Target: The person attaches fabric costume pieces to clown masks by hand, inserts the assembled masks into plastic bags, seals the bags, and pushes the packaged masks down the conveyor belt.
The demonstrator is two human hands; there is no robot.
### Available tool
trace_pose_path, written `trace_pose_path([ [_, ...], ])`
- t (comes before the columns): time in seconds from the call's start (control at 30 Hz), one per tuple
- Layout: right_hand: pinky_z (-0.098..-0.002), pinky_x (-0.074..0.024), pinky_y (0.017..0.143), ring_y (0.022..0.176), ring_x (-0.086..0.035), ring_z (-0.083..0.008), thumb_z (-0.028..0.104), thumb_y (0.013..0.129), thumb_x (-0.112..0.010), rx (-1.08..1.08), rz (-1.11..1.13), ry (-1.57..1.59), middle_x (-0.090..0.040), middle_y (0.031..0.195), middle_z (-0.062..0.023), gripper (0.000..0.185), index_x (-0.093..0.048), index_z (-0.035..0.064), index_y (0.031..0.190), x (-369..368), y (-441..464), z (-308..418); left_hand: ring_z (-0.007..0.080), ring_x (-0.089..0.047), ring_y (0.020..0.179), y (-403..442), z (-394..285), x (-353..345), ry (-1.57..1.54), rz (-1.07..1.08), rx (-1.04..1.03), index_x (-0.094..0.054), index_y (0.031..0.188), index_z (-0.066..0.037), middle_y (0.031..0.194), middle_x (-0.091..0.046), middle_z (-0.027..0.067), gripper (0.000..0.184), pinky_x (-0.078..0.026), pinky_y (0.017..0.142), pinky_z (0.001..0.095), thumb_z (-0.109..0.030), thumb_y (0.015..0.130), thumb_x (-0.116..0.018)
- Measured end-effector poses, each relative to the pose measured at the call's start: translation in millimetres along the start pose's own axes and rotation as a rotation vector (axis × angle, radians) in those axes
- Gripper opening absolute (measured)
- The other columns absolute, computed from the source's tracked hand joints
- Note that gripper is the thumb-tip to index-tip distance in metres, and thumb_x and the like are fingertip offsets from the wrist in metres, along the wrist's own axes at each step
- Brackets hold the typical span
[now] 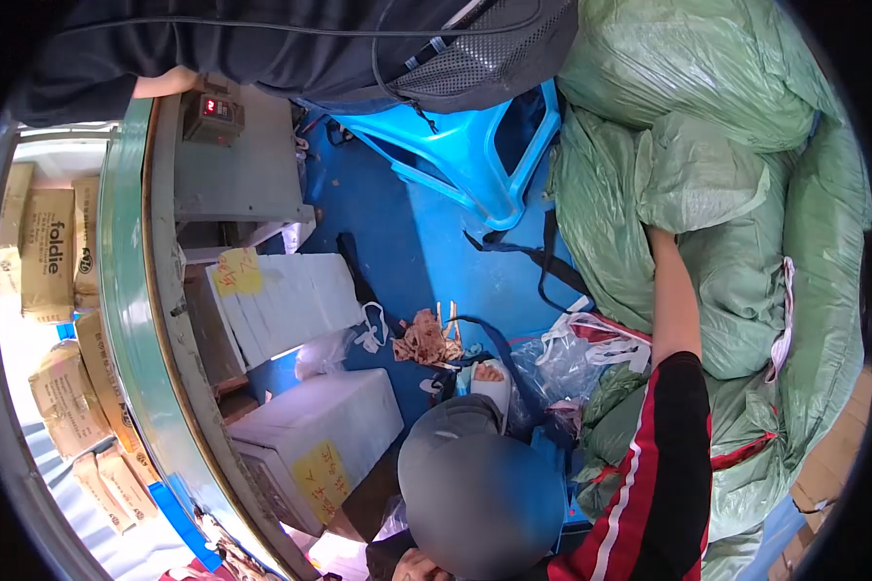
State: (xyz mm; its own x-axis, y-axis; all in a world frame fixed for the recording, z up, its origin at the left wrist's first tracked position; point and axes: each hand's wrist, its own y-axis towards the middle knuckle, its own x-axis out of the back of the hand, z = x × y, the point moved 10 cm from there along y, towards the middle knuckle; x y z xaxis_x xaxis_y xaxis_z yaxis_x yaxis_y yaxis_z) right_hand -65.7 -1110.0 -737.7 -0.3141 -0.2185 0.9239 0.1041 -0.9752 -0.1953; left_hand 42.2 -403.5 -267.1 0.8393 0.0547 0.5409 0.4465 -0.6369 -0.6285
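Note:
Neither my left hand nor my right hand can be made out. At the bottom, a co-worker in a grey cap (451,426) stretches an arm in a black and red sleeve (659,455) toward the green plastic sacks (727,281). That arm's hand is hidden behind a fold of green plastic (702,174). Part of the co-worker's other hand (421,565) shows at the bottom edge. Dark clothing with a mesh panel (494,53) fills the top, and a bare piece of forearm (165,83) meets the table edge there; its hand is not visible.
A blue plastic stool (455,160) stands on the blue floor (388,223). White stacked material (291,300) and a white box (329,436) lie beside the long table (131,290). Straps, scraps (426,339) and clear plastic bags (557,363) litter the floor. Cartons (48,252) are at left.

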Motion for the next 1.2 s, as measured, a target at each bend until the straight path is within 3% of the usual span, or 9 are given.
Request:
trace_pose_path([
  [0.3, -0.0422, -0.0464, 0.096, 0.115, -0.058, -0.0363, 0.023, 0.096, -0.042, -0.022, 0.036, 0.002, -0.06, 0.127, -0.0213, 0.043, -0.054, 0.0053, 0.133, -1.6, -5.4, -14.6, 0.037, -0.058, 0.07, 4.8, -0.4, 5.9, -0.097, -0.112, 0.038, -0.061, 0.076, -0.002, 0.074, -0.06, 0.0179, 0.008, -0.047, 0.062, 0.043, -0.003, 0.069, -0.065],
  [0.4, -0.042, -0.0464, 0.096, 0.115, -0.059, -0.0361, 0.022, 0.096, -0.042, -0.023, 0.043, 0.01, -0.06, 0.127, -0.0212, 0.043, -0.055, 0.0053, 0.133, 2.4, -4.1, -5.8, 0.0354, -0.058, 0.068, 12.7, -11.8, 5.2, 0.02, -0.004, 0.035, -0.06, 0.075, -0.002, 0.072, -0.059, 0.0176, 0.007, -0.047, 0.06, 0.0413, -0.003, 0.07, -0.064],
  [0.5, -0.0418, -0.0465, 0.096, 0.114, -0.059, -0.0359, 0.022, 0.096, -0.042, -0.026, 0.039, 0.011, -0.06, 0.127, -0.021, 0.043, -0.055, 0.0053, 0.133, 1.3, 1.2, 3.7, 0.0342, -0.058, 0.065, 10.7, -6.6, 6.4, -0.049, -0.075, 0.038, -0.06, 0.076, -0.002, 0.071, -0.059, 0.0174, 0.008, -0.046, 0.058, 0.0402, -0.003, 0.07, -0.065],
  [0.93, -0.0411, -0.0467, 0.096, 0.113, -0.06, -0.0348, 0.022, 0.096, -0.043, -0.001, -0.01, 0.027, -0.061, 0.126, -0.0205, 0.043, -0.055, 0.0051, 0.133, -0.1, 19.4, 13.0, 0.0358, -0.057, 0.062, 29.1, -22.4, 12.8, -0.017, -0.042, 0.074, -0.06, 0.071, -0.003, 0.067, -0.059, 0.0183, 0.006, -0.047, 0.057, 0.0428, -0.007, 0.069, -0.064],
  [1.07, -0.0408, -0.0468, 0.096, 0.112, -0.06, -0.0345, 0.021, 0.095, -0.043, 0.039, 0.058, 0.042, -0.062, 0.125, -0.0203, 0.042, -0.055, 0.005, 0.133, -0.4, 8.1, 6.4, 0.0362, -0.057, 0.062, 23.3, -16.7, 9.2, -0.049, -0.061, 0.048, -0.059, 0.07, -0.004, 0.067, -0.058, 0.0177, 0.007, -0.047, 0.058, 0.0438, -0.007, 0.069, -0.064],
  [1.2, -0.0406, -0.0469, 0.095, 0.112, -0.061, -0.0342, 0.021, 0.095, -0.043, 0.139, 0.274, 0.079, -0.062, 0.125, -0.0202, 0.042, -0.055, 0.005, 0.133, -28.1, -42.0, -0.4, 0.0356, -0.058, 0.063, 7.9, -11.9, 11.5, -0.04, -0.145, 0.018, -0.059, 0.075, -0.005, 0.068, -0.059, 0.0165, 0.006, -0.047, 0.057, 0.0423, -0.006, 0.071, -0.063],
])
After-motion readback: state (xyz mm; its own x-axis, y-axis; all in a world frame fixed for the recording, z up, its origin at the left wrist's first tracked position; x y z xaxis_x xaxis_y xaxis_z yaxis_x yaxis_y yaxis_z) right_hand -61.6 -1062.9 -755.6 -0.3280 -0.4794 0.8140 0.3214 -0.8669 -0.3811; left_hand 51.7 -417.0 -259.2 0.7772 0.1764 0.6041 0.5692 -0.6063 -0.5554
